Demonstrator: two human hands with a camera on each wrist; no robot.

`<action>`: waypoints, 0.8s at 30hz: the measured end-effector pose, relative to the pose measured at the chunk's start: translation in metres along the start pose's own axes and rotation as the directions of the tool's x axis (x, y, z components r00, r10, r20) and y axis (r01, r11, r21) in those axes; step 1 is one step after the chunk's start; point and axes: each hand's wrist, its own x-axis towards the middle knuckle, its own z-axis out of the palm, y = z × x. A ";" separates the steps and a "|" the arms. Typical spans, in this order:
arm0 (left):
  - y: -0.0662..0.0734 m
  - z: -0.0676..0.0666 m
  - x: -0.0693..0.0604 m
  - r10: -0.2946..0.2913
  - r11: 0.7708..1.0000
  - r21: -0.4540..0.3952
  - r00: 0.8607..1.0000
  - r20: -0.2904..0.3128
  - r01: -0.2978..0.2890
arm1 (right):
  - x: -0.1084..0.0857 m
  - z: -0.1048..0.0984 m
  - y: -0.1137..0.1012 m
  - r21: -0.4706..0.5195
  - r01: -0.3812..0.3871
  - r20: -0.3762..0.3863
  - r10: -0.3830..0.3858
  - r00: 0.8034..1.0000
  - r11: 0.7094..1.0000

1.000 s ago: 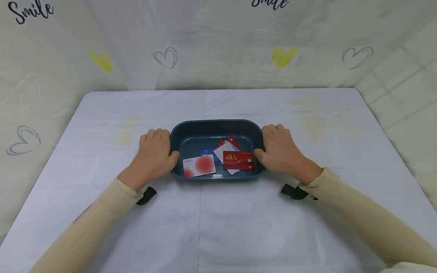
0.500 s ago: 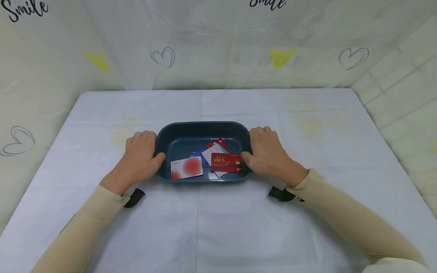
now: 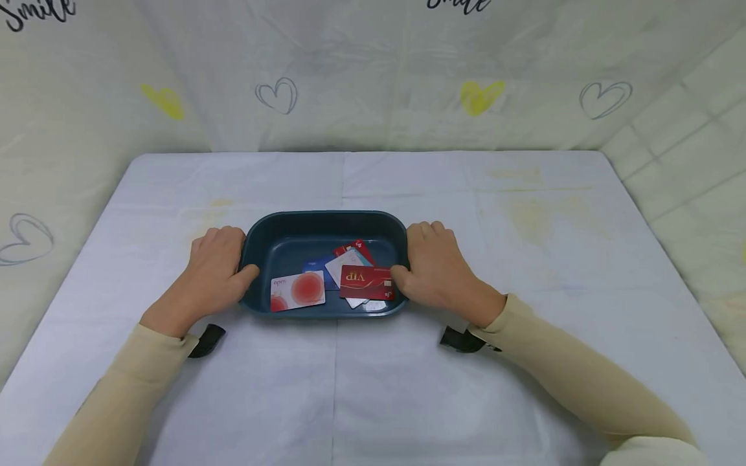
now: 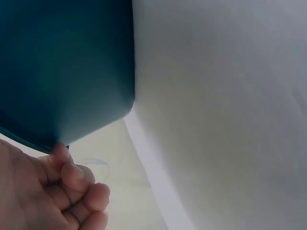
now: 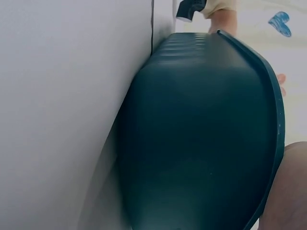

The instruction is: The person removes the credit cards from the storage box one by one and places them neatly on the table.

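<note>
Both hands hold a dark teal tray [image 3: 326, 223] by its short ends. My left hand [image 3: 206, 278] grips the left end, thumb over the rim; in the left wrist view the curled fingers of the left hand [image 4: 62, 191] meet the rim of the tray [image 4: 72, 72]. My right hand [image 3: 440, 268] grips the right end, its thumb inside the rim. Inside lie a white card with red circles [image 3: 297, 291], a red VIP card [image 3: 366, 282], and blue, white and red cards overlapping behind it. The right wrist view shows the tray's outer wall [image 5: 196, 129].
A white cloth [image 3: 373, 388] covers the table under the tray. Behind the table's far edge rises a pale backdrop [image 3: 373, 84] with hearts and writing. Black wrist straps [image 3: 206, 341] show beneath both sleeves.
The tray, cards and both hands have shifted left and slightly toward me. The grip on both ends is unchanged.
</note>
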 end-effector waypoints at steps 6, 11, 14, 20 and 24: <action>-0.003 -0.001 -0.007 -0.014 1.000 0.012 1.000 -0.004 0.014 | 0.000 0.000 -0.005 0.006 0.017 0.004 -0.017 1.000 1.000; -0.001 -0.003 -0.008 -0.010 0.999 0.048 1.000 0.013 0.010 | -0.001 -0.001 -0.005 0.023 0.016 0.004 -0.016 1.000 1.000; -0.001 -0.005 -0.010 -0.016 0.997 0.072 1.000 0.017 0.014 | -0.001 -0.001 -0.005 0.031 0.026 0.022 -0.027 0.999 0.999; -0.001 -0.008 -0.010 0.012 0.991 0.134 1.000 0.014 -0.014 | 0.000 -0.008 -0.005 -0.023 -0.021 0.086 0.023 0.996 1.000; 0.002 -0.011 -0.010 0.010 0.985 0.174 1.000 0.023 -0.014 | 0.004 -0.022 -0.002 -0.051 -0.057 0.128 0.063 0.990 0.997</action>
